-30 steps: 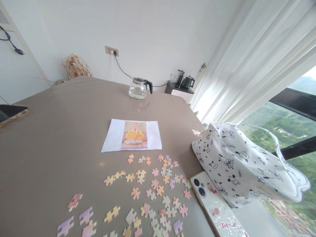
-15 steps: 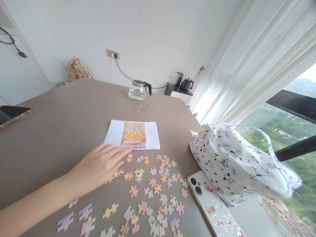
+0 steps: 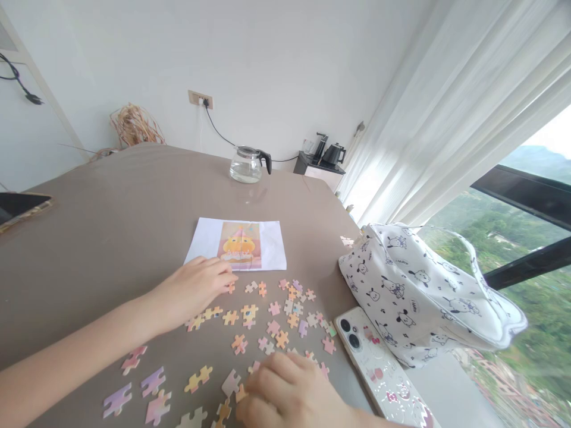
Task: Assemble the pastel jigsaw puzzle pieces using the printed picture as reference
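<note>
My left hand [image 3: 203, 287] is closed, its fingertips together on an orange puzzle piece [image 3: 231, 288] just below the printed picture sheet [image 3: 273, 245]. The sheet shows a yellow cartoon figure with a cake. My right hand [image 3: 292, 392] is low in the view, its fingers curled down over loose pieces. What lies under those fingers is hidden. Around both hands are several pastel puzzle pieces, such as a joined yellow group [image 3: 248, 314], a purple piece [image 3: 117, 400] and a pink piece [image 3: 329, 345].
On the right, a white cartoon-print bag [image 3: 401, 291] stands beside a phone in a decorated case [image 3: 379, 371]. A glass pot [image 3: 246, 166] with clear liquid is farther back on the brown table [image 3: 111, 238]. A dark flat object [image 3: 20, 208] lies at the left edge.
My right hand has come in from the bottom right over the pieces. My left hand's fingers have drawn in, from pointing at the sheet's lower edge to the orange piece.
</note>
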The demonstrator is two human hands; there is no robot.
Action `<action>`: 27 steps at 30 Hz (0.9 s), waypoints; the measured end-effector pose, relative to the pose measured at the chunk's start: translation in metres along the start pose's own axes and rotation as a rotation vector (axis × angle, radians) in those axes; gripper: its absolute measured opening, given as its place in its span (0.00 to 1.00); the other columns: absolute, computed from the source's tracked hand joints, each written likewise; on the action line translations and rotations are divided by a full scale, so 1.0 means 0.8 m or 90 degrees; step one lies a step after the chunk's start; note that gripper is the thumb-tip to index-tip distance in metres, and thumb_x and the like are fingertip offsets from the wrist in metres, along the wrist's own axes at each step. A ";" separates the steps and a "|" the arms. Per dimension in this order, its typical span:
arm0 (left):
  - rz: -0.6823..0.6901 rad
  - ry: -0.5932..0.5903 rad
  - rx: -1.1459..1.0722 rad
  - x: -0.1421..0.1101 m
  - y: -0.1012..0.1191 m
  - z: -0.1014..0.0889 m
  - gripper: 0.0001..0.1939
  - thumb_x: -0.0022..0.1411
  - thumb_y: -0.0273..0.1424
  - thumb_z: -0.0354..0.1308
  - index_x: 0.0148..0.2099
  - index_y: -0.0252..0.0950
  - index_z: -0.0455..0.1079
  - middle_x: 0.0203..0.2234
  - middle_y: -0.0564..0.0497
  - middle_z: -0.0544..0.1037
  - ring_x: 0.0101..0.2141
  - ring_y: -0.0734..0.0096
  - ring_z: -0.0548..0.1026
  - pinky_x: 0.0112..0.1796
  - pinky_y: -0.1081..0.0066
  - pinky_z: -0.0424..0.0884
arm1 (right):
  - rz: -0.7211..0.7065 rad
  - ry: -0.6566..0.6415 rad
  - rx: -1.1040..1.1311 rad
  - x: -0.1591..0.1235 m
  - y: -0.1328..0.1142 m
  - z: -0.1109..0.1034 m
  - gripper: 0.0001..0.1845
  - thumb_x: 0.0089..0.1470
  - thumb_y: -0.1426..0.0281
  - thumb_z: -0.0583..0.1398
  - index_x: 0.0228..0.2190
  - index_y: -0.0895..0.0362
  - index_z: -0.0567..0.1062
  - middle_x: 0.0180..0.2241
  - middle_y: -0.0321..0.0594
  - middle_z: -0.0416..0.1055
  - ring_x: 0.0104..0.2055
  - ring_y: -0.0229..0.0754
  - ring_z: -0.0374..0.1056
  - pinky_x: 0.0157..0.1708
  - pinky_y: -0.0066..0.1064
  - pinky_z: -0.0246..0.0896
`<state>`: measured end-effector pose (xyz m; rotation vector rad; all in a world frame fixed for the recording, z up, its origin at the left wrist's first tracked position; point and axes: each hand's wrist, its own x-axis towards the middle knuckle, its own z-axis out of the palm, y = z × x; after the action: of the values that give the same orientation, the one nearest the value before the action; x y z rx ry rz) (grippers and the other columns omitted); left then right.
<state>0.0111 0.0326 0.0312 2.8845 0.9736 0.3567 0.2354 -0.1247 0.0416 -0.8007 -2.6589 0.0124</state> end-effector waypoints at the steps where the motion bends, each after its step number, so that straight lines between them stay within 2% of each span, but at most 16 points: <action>1: -0.011 -0.005 -0.005 0.002 0.000 -0.001 0.11 0.69 0.29 0.48 0.41 0.40 0.72 0.36 0.51 0.75 0.38 0.64 0.72 0.39 0.66 0.62 | 0.012 0.037 -0.021 0.007 0.008 -0.004 0.11 0.61 0.65 0.57 0.30 0.58 0.74 0.31 0.40 0.74 0.30 0.41 0.66 0.27 0.32 0.63; 3: -0.036 -0.019 -0.015 0.004 0.001 -0.004 0.08 0.69 0.32 0.52 0.38 0.38 0.70 0.34 0.52 0.74 0.37 0.64 0.72 0.39 0.65 0.62 | 0.021 0.046 -0.036 0.018 0.020 -0.015 0.11 0.62 0.67 0.55 0.35 0.60 0.74 0.39 0.44 0.76 0.39 0.45 0.68 0.34 0.35 0.65; 5: -0.064 -0.034 -0.025 0.004 0.002 -0.007 0.08 0.68 0.33 0.54 0.36 0.36 0.68 0.32 0.52 0.73 0.35 0.65 0.71 0.39 0.65 0.63 | 0.027 0.000 -0.033 0.027 0.024 -0.023 0.12 0.63 0.67 0.54 0.40 0.63 0.74 0.42 0.46 0.75 0.44 0.47 0.67 0.40 0.37 0.64; 8: -0.095 -0.050 -0.040 0.003 0.004 -0.009 0.09 0.68 0.32 0.54 0.35 0.35 0.67 0.32 0.52 0.72 0.34 0.66 0.70 0.38 0.65 0.64 | 0.041 -0.072 -0.037 0.033 0.025 -0.022 0.14 0.64 0.65 0.54 0.39 0.63 0.75 0.40 0.48 0.75 0.43 0.48 0.67 0.41 0.39 0.63; 11: -0.117 -0.061 -0.055 0.003 0.006 -0.011 0.09 0.68 0.33 0.54 0.35 0.34 0.67 0.33 0.52 0.72 0.35 0.66 0.70 0.38 0.65 0.65 | 0.057 -0.089 -0.056 0.035 0.026 -0.010 0.17 0.64 0.64 0.55 0.42 0.65 0.75 0.40 0.49 0.74 0.42 0.49 0.67 0.41 0.40 0.62; 15: -0.141 -0.072 -0.077 0.004 0.010 -0.018 0.10 0.68 0.34 0.53 0.35 0.35 0.67 0.33 0.52 0.73 0.35 0.66 0.71 0.38 0.65 0.64 | 0.076 -0.071 -0.066 0.034 0.030 -0.002 0.21 0.63 0.62 0.56 0.48 0.68 0.72 0.41 0.50 0.73 0.40 0.49 0.66 0.41 0.40 0.63; 21: -0.159 -0.097 -0.091 -0.004 0.005 -0.026 0.08 0.67 0.35 0.55 0.37 0.36 0.67 0.35 0.52 0.74 0.36 0.65 0.72 0.39 0.65 0.64 | 0.099 -0.013 -0.057 0.019 0.024 -0.015 0.21 0.64 0.64 0.54 0.52 0.65 0.69 0.44 0.50 0.74 0.43 0.50 0.66 0.43 0.41 0.63; 24: -0.168 -0.098 -0.083 -0.006 0.002 -0.022 0.07 0.67 0.33 0.55 0.38 0.35 0.67 0.35 0.52 0.73 0.36 0.66 0.71 0.39 0.64 0.65 | 0.073 0.021 -0.041 0.009 0.019 -0.015 0.20 0.65 0.65 0.53 0.51 0.65 0.70 0.43 0.49 0.75 0.43 0.49 0.67 0.42 0.40 0.63; 27: -0.183 -0.098 -0.077 -0.005 0.001 -0.019 0.07 0.68 0.31 0.54 0.37 0.34 0.67 0.33 0.52 0.72 0.33 0.68 0.70 0.37 0.66 0.66 | 0.022 0.058 -0.064 0.001 0.013 0.001 0.20 0.65 0.60 0.53 0.47 0.64 0.71 0.41 0.48 0.76 0.42 0.48 0.69 0.40 0.38 0.64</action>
<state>0.0049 0.0299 0.0454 2.5707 1.2670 0.1636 0.2400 -0.1151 0.0396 -0.8572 -2.5763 -0.1473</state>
